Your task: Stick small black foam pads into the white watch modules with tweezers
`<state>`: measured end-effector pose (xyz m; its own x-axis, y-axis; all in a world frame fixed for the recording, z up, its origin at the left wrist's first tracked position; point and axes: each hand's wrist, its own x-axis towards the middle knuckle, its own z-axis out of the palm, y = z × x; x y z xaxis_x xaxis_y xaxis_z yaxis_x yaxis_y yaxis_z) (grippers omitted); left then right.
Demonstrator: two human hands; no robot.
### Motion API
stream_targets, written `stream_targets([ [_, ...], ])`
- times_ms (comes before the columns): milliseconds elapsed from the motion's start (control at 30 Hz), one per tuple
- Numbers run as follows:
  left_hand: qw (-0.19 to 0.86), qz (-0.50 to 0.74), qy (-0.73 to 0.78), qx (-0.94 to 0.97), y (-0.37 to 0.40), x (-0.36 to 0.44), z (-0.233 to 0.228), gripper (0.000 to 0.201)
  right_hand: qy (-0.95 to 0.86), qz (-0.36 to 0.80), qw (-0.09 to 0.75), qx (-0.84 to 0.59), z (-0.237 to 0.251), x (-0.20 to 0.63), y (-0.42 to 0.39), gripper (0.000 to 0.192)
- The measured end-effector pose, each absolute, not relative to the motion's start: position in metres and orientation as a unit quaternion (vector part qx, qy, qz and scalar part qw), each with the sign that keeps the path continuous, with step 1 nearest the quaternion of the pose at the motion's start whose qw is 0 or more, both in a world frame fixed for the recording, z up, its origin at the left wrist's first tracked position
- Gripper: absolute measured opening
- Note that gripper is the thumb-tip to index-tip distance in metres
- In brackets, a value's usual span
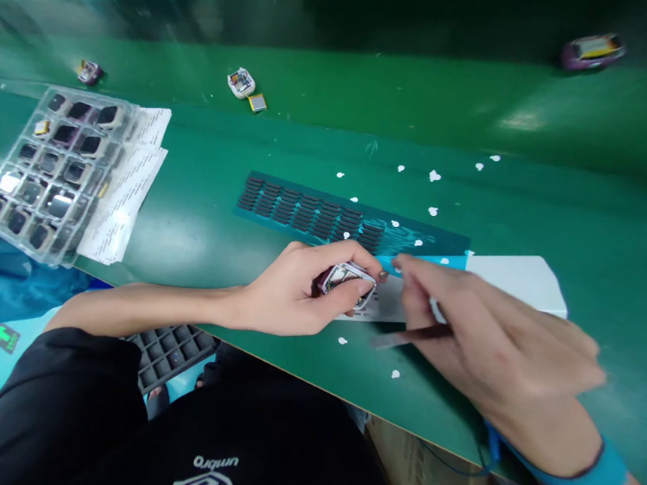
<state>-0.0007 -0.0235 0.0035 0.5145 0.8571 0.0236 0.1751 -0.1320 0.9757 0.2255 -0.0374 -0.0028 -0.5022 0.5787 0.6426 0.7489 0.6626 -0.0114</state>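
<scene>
The left hand [301, 290] holds the device [344, 274] between thumb and fingers, while the right hand [493, 337], just right of it, grips a blurred tool [409, 337] pointing left lengthwise.

On the left of the green worktop [614, 222] there is a clear plastic tray [91, 190] with dark-faced devices [89, 145] in its compartments. Printed sheets [122, 213] lie along its right side. Farther back stands an open white device [241, 82], with a small silver piece [257, 102] just beside it. Below the worktop's edge are a dark compartment tray [176, 372], a cardboard box [422, 470] and a green arrow sign [4, 337].
</scene>
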Motion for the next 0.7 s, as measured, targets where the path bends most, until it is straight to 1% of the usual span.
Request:
stream_targets([
  [33,0.552,0.312,0.378,0.675,-0.023,-0.001,0.004,0.009,-0.839,-0.152,0.313,-0.418,-0.002,0.225,-0.035,0.029],
  [100,0.576,0.304,0.384,0.654,-0.022,-0.003,0.004,0.01,-0.823,-0.155,0.317,-0.445,-0.001,0.224,-0.03,0.043],
  [200,0.595,0.305,0.394,0.631,-0.021,-0.004,0.001,0.006,-0.851,-0.102,0.313,-0.41,-0.002,0.225,-0.03,0.06],
  [267,0.604,0.303,0.392,0.624,-0.021,-0.003,0.0,0.004,-0.869,-0.075,0.305,-0.382,-0.004,0.227,-0.034,0.06],
  [400,0.612,0.299,0.381,0.625,-0.022,-0.002,-0.003,0.003,-0.891,-0.073,0.288,-0.342,-0.003,0.23,-0.042,0.045],
  [467,0.601,0.307,0.375,0.635,-0.022,-0.002,-0.003,0.005,-0.898,-0.069,0.277,-0.334,-0.001,0.23,-0.044,0.048],
  [567,0.57,0.314,0.379,0.658,-0.024,-0.002,-0.004,0.008,-0.907,-0.045,0.262,-0.326,-0.001,0.228,-0.045,0.061],
  [633,0.552,0.3,0.387,0.675,-0.025,-0.003,-0.005,0.011,-0.909,-0.054,0.264,-0.316,-0.003,0.225,-0.045,0.062],
  [700,0.536,0.283,0.386,0.696,-0.026,-0.003,-0.006,0.014,-0.908,-0.083,0.274,-0.306,-0.006,0.223,-0.044,0.058],
])
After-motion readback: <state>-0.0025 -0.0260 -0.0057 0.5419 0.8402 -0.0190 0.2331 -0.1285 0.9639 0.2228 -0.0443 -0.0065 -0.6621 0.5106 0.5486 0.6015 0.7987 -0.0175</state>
